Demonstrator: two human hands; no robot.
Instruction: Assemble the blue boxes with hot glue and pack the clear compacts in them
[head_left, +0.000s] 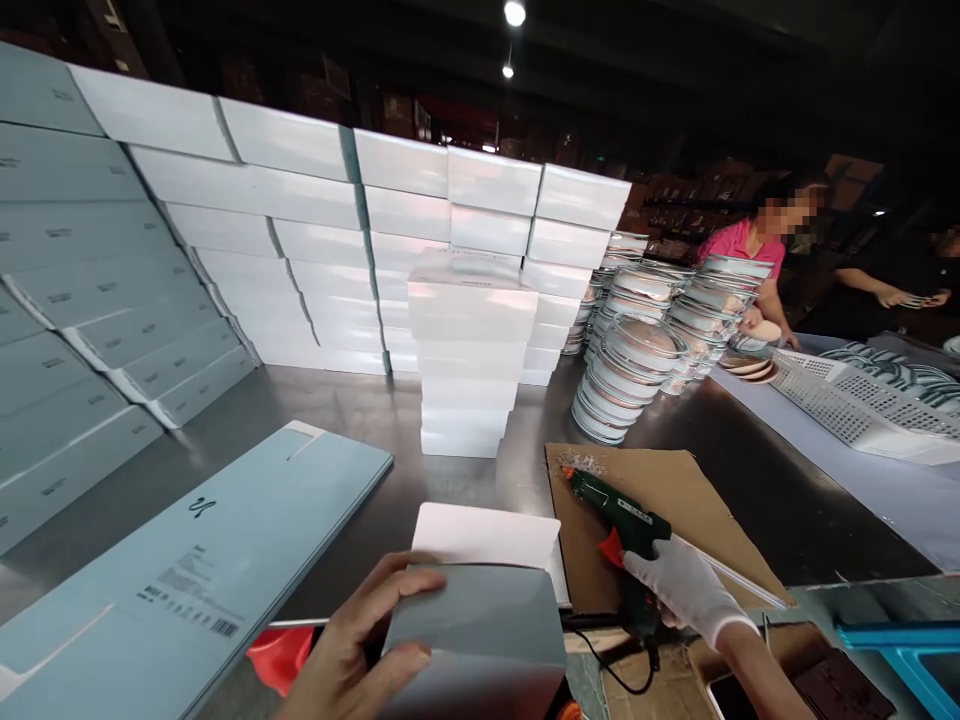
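Observation:
My left hand (352,650) is bare and grips the left side of a partly folded pale blue carton (480,630) whose white flap (487,535) stands open toward the table. My right hand (686,590) wears a white glove and is closed around the handle of a green hot glue gun (622,520) with a red trigger. The gun's nozzle points up-left and lies over a brown cardboard sheet (675,490), where strands of dried glue have gathered.
Flat pale blue cartons (202,570) lie at left on the steel table (360,420). Stacked white boxes (469,360) fill the back and left. Stacks of plates (637,370) stand at right, where two other people (757,260) work. A white perforated rack (855,410) lies beyond.

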